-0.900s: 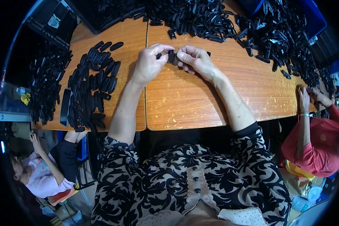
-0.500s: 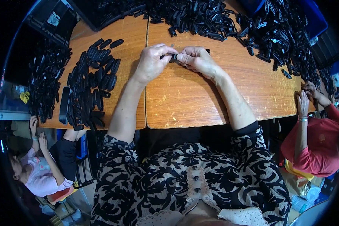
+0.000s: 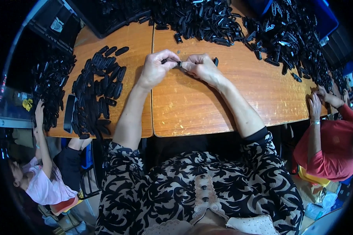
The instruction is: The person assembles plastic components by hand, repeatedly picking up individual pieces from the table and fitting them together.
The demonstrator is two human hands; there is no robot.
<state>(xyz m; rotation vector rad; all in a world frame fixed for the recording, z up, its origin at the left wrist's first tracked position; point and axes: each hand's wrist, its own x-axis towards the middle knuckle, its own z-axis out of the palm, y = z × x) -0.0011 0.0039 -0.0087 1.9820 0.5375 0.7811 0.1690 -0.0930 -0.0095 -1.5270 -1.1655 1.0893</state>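
Note:
Over the wooden table my left hand (image 3: 155, 71) and my right hand (image 3: 203, 69) meet fingertip to fingertip. Both are closed in a pinch on a small black plastic piece (image 3: 179, 64), mostly covered by the fingers, so its exact kind does not show. Another black piece (image 3: 215, 61) lies on the table just beyond my right hand. To the left of my left hand is a loose group of oblong black plastic pieces (image 3: 102, 62), and a dark flat slab, like a phone (image 3: 69, 111), rests along its left side.
Large heaps of black plastic parts cover the table's far side (image 3: 208, 23) and far right (image 3: 286, 39). A black tray (image 3: 102, 29) stands at the far left, a blue bin (image 3: 326, 23) at the far right. Co-workers sit at left (image 3: 47, 184) and right (image 3: 325, 145).
My hands stay pinched together; the right one has turned slightly, and the piece between them shows differently. The left co-worker's arm has reached up toward the parts.

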